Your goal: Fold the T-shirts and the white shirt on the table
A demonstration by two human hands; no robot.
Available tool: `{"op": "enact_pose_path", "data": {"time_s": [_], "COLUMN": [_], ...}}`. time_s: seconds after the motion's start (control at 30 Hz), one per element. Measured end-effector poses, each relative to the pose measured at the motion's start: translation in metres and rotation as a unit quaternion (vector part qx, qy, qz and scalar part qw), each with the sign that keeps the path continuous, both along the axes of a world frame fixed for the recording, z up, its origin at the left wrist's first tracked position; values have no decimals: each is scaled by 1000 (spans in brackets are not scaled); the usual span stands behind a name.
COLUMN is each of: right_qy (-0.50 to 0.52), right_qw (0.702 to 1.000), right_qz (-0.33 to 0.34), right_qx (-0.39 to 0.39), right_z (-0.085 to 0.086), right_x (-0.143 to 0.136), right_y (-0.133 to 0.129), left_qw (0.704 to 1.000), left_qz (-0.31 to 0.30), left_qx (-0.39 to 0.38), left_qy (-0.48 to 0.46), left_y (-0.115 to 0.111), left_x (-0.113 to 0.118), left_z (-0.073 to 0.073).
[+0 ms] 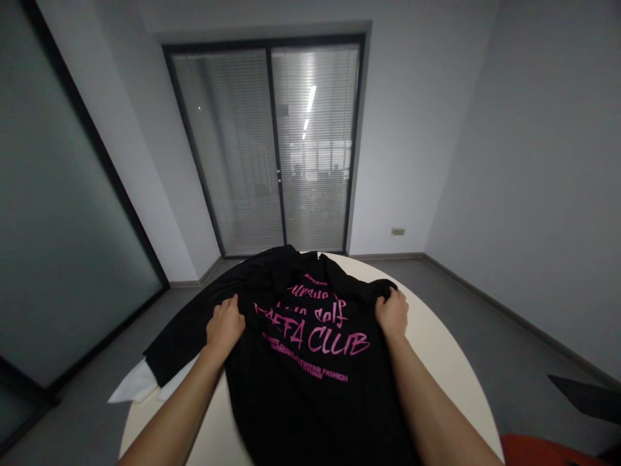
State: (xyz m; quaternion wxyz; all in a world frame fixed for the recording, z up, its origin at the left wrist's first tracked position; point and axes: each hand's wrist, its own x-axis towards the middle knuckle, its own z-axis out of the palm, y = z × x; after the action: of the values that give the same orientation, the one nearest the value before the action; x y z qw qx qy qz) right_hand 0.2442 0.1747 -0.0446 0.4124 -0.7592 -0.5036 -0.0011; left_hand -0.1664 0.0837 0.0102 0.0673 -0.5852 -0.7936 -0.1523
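A black shirt (310, 395) with pink lettering lies across the round table, its lower part reaching toward me. At its left edge, my left hand (226, 325) is closed, gripping the cloth with thumb and fingers together. My right hand (392, 312) pinches a bunched fold on the shirt's right side, near the table's far right. Wrinkles at the top hide part of the print. To the left of my left hand spreads more black cloth (182, 340), ending in white fabric (136, 383) that hangs over the table edge. Whether this belongs to the same garment I cannot tell.
The cream round table (449, 369) shows bare along its right side. Beyond it stands a glazed door (315, 149) with blinds. A frosted glass panel (63, 168) rises at left. Something orange (543, 450) and a dark flat object (587, 396) sit at lower right.
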Motion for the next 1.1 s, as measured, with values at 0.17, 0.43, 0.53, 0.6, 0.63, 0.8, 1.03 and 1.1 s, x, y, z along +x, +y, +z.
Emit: {"op": "enact_pose_path", "data": {"time_s": [0.17,0.43,0.53,0.6,0.63,0.8,1.03,1.1], "right_qy": [-33,-148,-190,-206,-212,-231,-229,-227], "right_qw": [998,980,959,942,936,926,939,944], "right_qz": [-33,55,190,262,280,279,231,216], "right_qx": [-44,119,87,43,18,-108,-113,-106], "right_z": [9,40,43,40,38,26,18,16], "right_x": [-13,-59,-74,-80,-82,-85,-90,-88], "right_y": [-7,-31,-38,-40,-41,-39,-28,-22], "left_qw": [998,970,954,944,941,933,942,945], "left_qz": [-24,-179,-202,-230,-245,-296,-267,-260], "left_qx": [-6,99,161,170,161,85,92,90], "left_qy": [-64,-131,-155,-166,-172,-185,-181,-178], "left_y": [4,28,33,34,34,33,32,30], "left_x": [6,-17,-15,-10,-7,6,12,10], "left_z": [-2,-18,-13,-10,-9,-12,-23,-26]}}
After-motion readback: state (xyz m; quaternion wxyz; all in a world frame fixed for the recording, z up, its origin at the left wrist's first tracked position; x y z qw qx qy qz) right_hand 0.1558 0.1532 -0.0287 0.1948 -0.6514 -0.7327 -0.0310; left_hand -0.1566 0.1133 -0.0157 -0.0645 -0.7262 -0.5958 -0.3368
